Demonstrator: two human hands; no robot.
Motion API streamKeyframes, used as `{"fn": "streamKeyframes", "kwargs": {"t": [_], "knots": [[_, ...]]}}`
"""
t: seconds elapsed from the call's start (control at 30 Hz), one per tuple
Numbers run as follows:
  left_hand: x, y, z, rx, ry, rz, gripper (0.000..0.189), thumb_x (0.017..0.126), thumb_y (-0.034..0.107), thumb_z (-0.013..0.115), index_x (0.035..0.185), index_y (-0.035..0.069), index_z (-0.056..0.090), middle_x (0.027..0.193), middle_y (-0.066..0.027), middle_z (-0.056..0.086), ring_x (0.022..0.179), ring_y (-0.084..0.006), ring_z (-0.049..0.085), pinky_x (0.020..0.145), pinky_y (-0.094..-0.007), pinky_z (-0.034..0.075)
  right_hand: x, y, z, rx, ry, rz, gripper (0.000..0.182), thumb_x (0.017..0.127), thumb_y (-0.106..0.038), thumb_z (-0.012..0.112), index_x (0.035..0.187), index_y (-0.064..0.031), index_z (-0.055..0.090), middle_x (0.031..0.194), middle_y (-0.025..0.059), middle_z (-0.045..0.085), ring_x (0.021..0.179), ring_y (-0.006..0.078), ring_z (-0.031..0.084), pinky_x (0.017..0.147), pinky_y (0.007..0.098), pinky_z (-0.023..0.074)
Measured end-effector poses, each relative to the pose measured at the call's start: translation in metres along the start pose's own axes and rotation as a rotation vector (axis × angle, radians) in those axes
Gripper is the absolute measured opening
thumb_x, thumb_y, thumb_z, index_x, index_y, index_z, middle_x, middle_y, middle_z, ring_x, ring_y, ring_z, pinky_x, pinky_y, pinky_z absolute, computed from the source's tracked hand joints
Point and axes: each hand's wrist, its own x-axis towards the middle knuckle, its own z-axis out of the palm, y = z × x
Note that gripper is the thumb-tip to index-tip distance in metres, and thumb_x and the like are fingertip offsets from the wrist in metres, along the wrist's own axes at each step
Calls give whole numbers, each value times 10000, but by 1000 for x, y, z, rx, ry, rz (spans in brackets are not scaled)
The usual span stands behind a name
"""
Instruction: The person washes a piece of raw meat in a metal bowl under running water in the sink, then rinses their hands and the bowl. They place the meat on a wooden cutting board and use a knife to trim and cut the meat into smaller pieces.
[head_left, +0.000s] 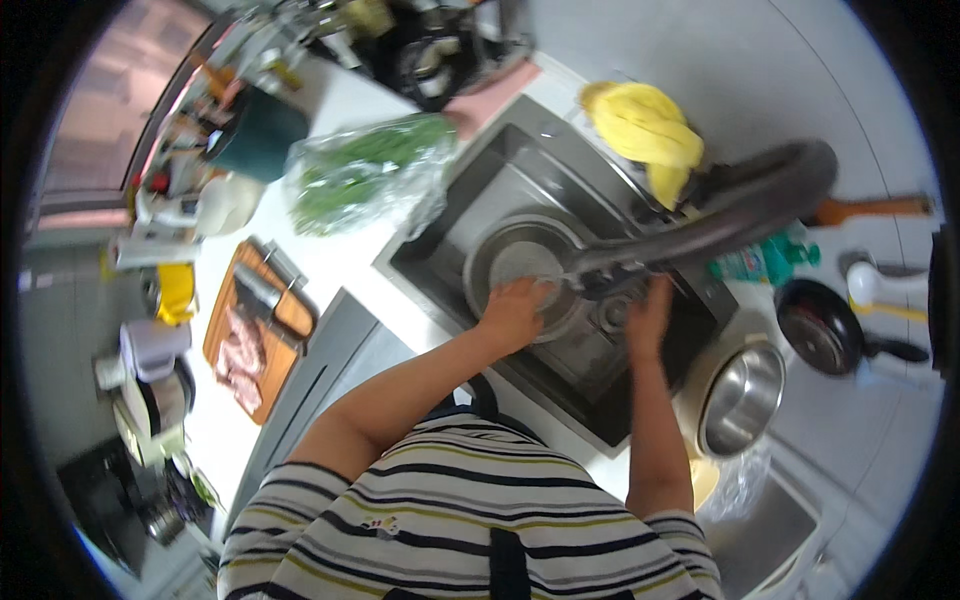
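Note:
A round metal basin (487, 259) stands in the dark sink (442, 255), with a paler mesh-like round area inside it. My left hand (514, 315) reaches over the basin's near rim, its fingertips by that area; whether it grips anything is hidden. Above the basin's right side hangs the spout of a thick dark faucet (720, 217). My right hand (648, 319), blurred, is right of the basin near the faucet head and above the sink drain (615, 313); its grip is not clear.
Left of the sink lies a clear bag of green vegetables (367, 169). A cutting board (279, 375) holds raw meat (240, 356) and a cleaver (257, 289). Yellow cloth (645, 131), a green bottle (765, 259), a small frying pan (819, 326) and a steel pot (744, 401) are behind and right.

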Motion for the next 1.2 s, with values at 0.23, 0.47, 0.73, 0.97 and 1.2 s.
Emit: {"fn": "streamKeyframes", "kwargs": {"t": [0.23, 0.47, 0.73, 0.97, 1.2], "knots": [[-9, 5, -35, 445, -226, 65, 524, 787, 145, 632, 1303, 115, 542, 1465, -176, 358, 1402, -336, 250, 1117, -584, 152, 111, -24, -65, 1107, 17, 393, 535, 928, -219, 552, 1400, -36, 379, 1369, 92, 461, 1224, 220, 456, 1053, 364, 342], [-28, 35, -78, 475, -171, 219, 442, 806, 172, 628, 1244, 131, 589, 1397, -164, 450, 1367, -336, 324, 1099, -576, 225, 99, -69, -81, 567, -147, 215, 626, 930, -300, 572, 1439, -28, 330, 1370, 101, 444, 1201, 205, 458, 1045, 359, 320], [-108, 17, -191, -888, -349, 457, 416, 882, 261, 608, 1215, 15, 569, 1147, -170, 621, 1097, -352, 580, 965, -420, 457, -3, -64, -18, 98, -855, 135, 462, 909, -265, 564, 1323, -71, 495, 1185, 145, 606, 1049, 300, 596, 905, 398, 461], [-228, -168, -120, -181, 588, -133, 381, 778, 155, 653, 1138, 40, 606, 1108, -174, 617, 1055, -360, 571, 952, -443, 428, -100, -267, 99, -86, -844, -515, 405, 882, -125, 570, 1277, -43, 529, 1160, 197, 615, 1058, 397, 583, 896, 418, 464], [-407, -264, -111, 95, 1104, -625, 455, 667, 5, 651, 1117, 34, 598, 1085, -199, 590, 1030, -386, 550, 878, -461, 440, -196, -473, 204, -137, -861, -1014, 557, 876, -146, 588, 1392, -77, 391, 1348, 170, 473, 1185, 375, 491, 981, 439, 421]]}}
